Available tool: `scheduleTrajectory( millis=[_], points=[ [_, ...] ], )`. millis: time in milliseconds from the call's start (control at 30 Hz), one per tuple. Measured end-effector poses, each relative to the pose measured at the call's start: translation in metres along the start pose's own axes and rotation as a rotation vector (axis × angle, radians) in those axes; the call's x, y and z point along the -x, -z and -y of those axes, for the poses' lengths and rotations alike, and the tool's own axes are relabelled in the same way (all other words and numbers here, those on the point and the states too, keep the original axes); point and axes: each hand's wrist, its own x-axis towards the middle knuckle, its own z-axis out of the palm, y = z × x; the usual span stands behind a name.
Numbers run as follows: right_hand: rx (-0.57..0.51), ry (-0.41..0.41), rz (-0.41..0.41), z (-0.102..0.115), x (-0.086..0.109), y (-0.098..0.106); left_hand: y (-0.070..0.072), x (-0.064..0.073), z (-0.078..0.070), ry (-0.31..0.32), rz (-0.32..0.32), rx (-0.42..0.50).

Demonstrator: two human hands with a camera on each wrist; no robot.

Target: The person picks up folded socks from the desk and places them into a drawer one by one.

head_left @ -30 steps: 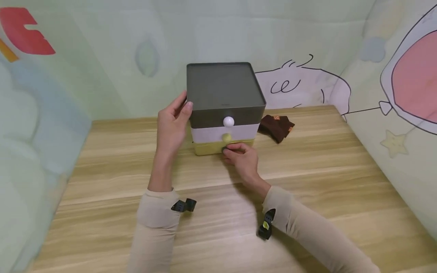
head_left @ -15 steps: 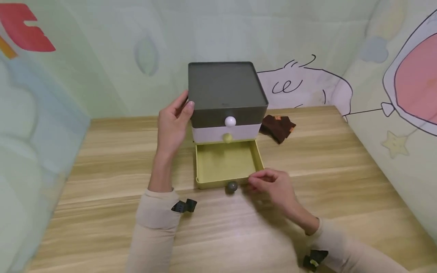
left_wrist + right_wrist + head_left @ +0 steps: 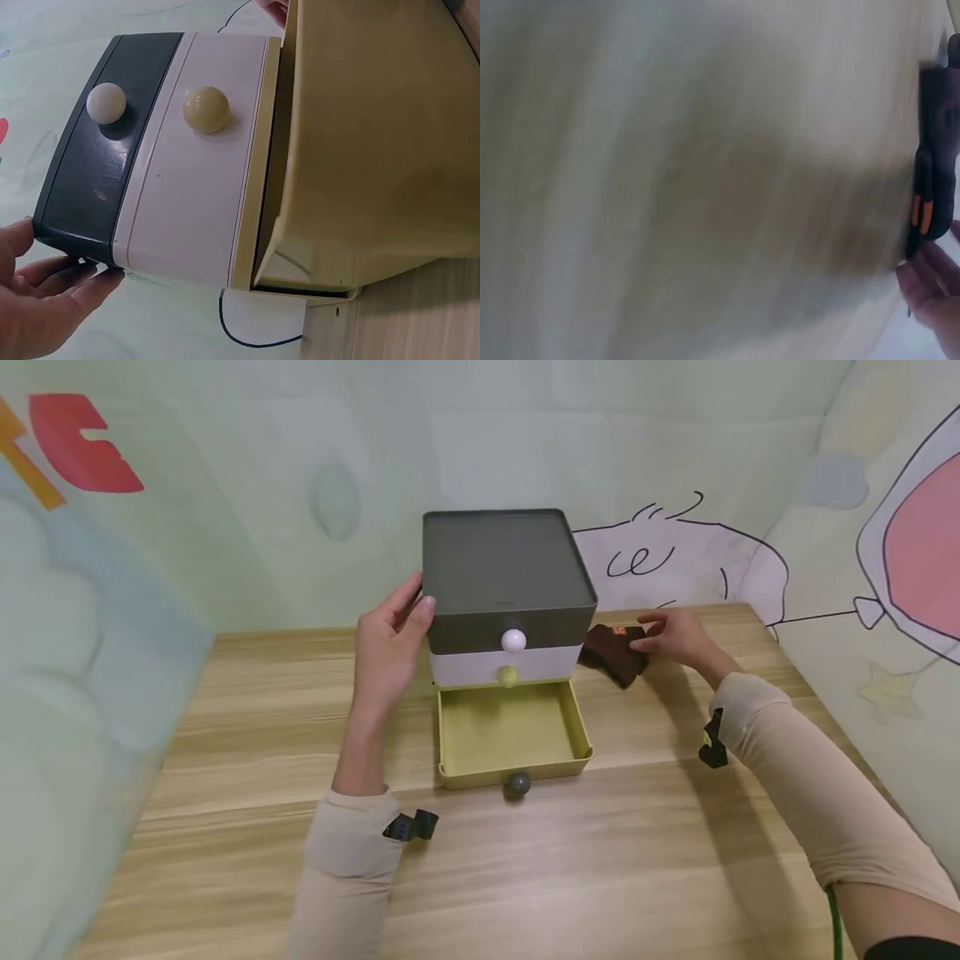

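A small three-drawer box (image 3: 510, 564) has a dark grey top, a white middle section (image 3: 468, 669) and a yellow bottom drawer (image 3: 512, 727) pulled out, with nothing inside. A round grey knob (image 3: 518, 784) is on that drawer's front. My left hand (image 3: 386, 652) holds the box's left side near the front corner, the thumb by the front edge and the fingers along the side. To the right of the box lie folded dark brown socks (image 3: 618, 652) with orange patches. My right hand (image 3: 675, 637) reaches their right end, fingertips touching them, thumb and forefinger apart.
A white knob (image 3: 513, 641) and a yellow knob (image 3: 507, 676) stick out from the upper drawers. The wood-grain table (image 3: 285, 727) meets a printed cloth backdrop (image 3: 262, 510) behind the box and on both sides.
The bottom drawer was pulled out by the right hand, which then let go of the grey knob and moved right and back to the socks. The left hand stays on the box.
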Motion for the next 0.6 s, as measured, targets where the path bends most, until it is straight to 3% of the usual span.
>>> scheduleTrajectory(
  millis=[100, 200, 333, 400, 500, 600],
  points=[
    [0.033, 0.013, 0.092, 0.002, -0.009, -0.005, -0.001, 0.000, 0.001, 0.009, 0.001, -0.011],
    [0.073, 0.024, 0.117, 0.008, -0.010, -0.007, -0.001, 0.000, 0.000, 0.009, -0.006, -0.027],
    [0.095, 0.031, 0.095, 0.017, -0.002, -0.017, 0.001, 0.001, 0.000, 0.003, -0.008, -0.036],
    [0.052, 0.026, 0.059, 0.019, 0.006, -0.021, 0.002, 0.002, 0.000, -0.003, -0.008, -0.032],
    [-0.202, -0.024, 0.029, 0.021, 0.025, -0.021, 0.001, 0.002, 0.001, -0.015, -0.008, -0.020],
    [-0.657, -0.076, 0.051, 0.024, 0.053, -0.009, -0.001, 0.001, 0.000, -0.024, -0.005, -0.012]
  ],
)
